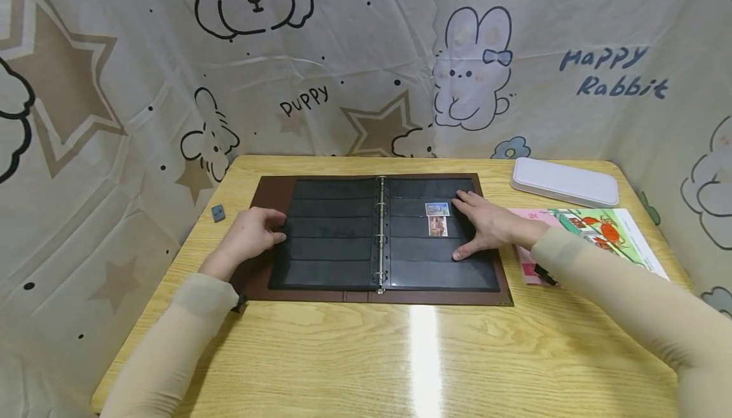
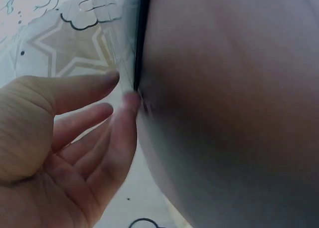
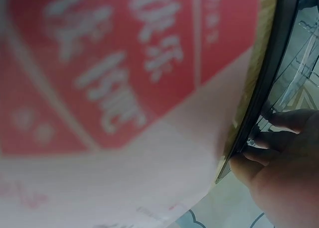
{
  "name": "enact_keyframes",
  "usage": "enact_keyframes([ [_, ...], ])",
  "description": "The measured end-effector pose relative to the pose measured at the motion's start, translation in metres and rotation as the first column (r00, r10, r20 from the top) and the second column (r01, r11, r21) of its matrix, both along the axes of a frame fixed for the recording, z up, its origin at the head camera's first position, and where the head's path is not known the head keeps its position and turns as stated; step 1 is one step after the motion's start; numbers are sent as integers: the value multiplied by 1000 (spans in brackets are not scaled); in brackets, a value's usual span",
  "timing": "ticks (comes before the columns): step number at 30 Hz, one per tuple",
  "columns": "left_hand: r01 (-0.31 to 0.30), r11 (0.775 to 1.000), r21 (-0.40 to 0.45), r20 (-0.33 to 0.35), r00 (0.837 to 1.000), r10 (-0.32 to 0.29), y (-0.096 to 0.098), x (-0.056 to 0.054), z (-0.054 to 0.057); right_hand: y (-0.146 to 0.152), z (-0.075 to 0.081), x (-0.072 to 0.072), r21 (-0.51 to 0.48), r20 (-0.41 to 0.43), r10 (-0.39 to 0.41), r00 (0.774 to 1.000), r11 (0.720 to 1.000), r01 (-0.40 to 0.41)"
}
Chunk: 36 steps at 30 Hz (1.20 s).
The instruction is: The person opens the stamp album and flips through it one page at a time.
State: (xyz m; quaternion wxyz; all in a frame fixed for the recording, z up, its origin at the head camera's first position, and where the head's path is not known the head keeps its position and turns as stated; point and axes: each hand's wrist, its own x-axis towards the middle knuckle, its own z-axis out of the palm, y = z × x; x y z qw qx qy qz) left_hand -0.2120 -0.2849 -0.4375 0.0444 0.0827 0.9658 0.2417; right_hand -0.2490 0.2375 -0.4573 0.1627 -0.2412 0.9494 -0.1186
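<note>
A brown ring-bound stamp album (image 1: 257,281) lies spread out on the table, with black strip-pocket pages on both sides of its metal rings (image 1: 381,215). Two small stamps, a bluish one (image 1: 437,209) and a reddish one (image 1: 438,226), sit one above the other on the right page (image 1: 423,272). At the outer edge of the left page (image 1: 332,227) is my left hand (image 1: 251,234); in the left wrist view a fingertip meets that dark edge, thumb and fingers apart. My right hand (image 1: 486,222) rests with spread fingers on the right page's outer side, beside the stamps.
A white case (image 1: 563,182) lies at the back right. In front of it, partly under the right forearm, is a colourful booklet (image 1: 623,234) with a crab picture. A small blue-grey block (image 1: 218,213) sits near the table's left edge. Printed cloth (image 1: 372,56) hangs behind.
</note>
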Motion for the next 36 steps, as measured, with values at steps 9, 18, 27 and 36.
enact_keyframes([
  [9,122,964,-236,-172,971,-165,41,15,8,3,8,-6,-38,22,-34,999,999,34],
  [18,356,873,-333,-3,925,-379,91,22,2,2,16,-15,-51,-7,-32,999,998,32],
  [27,468,822,-325,131,883,-451,116,27,-2,0,18,-30,-21,-24,-46,999,999,46],
  [36,492,788,-370,235,870,-433,125,30,-10,0,17,-45,20,-10,-99,995,995,99],
])
